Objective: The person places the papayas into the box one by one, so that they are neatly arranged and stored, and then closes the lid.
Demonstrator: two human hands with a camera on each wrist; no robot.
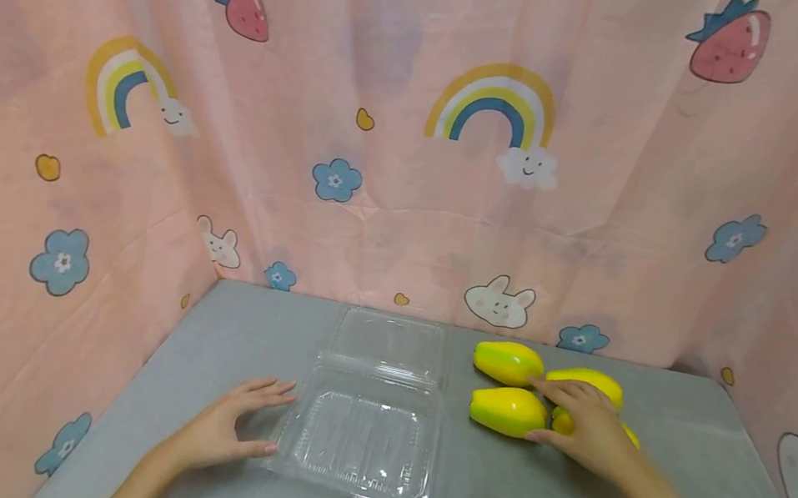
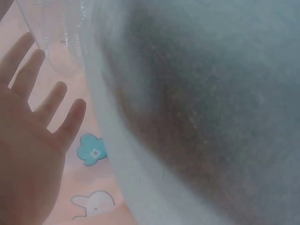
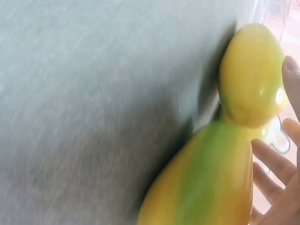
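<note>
The front-left papaya (image 1: 508, 411) lies on its side, grouped with the back-left papaya (image 1: 508, 362), the back-right papaya (image 1: 586, 383) and the front-right papaya (image 1: 562, 423), the last partly hidden by the right hand (image 1: 595, 428). The right hand is unclenched: thumb at the right end of the front-left papaya, fingers reaching toward the back-left papaya. No firm grip shows; contact cannot be confirmed.

Step in hand, as judged: reach and alignment at the left pair. The next move calls for selecting one papaya and closing thumb and fingers around it without nudging its neighbours.

Left of the papayas, the clear plastic clamshell container (image 1: 359, 437) faces upward, its lid (image 1: 386, 344) laid flat toward the rear. The left hand (image 1: 216, 427) is spread and released, thumb and fingertips at the container's left rim; touch cannot be verified.

Clearances: a narrow strip of grey tabletop (image 1: 480, 495) separates container and papayas; wider room lies on the near side of the papayas. The lid and rear papayas sit near the back edge, where the pink curtain (image 1: 400, 241) limits travel
</note>
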